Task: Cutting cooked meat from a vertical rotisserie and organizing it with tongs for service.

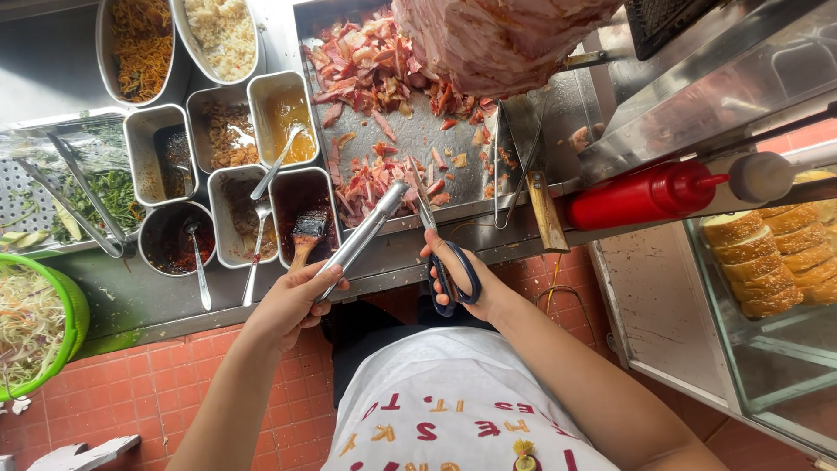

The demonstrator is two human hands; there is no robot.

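Tongs and scissors over the meat tray.
I see my left hand (292,301) gripping metal tongs (366,231), my right hand (458,279) fingers through blue-handled scissors (436,240), tips among meat shavings (375,183) on steel tray (462,166).

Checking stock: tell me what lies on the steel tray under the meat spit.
The steel tray holds scattered shaved meat pieces, a cleaver and spare tongs. The left hand holds tongs, the right hand scissors, over a pile. The meat spit hides the tray beneath it.
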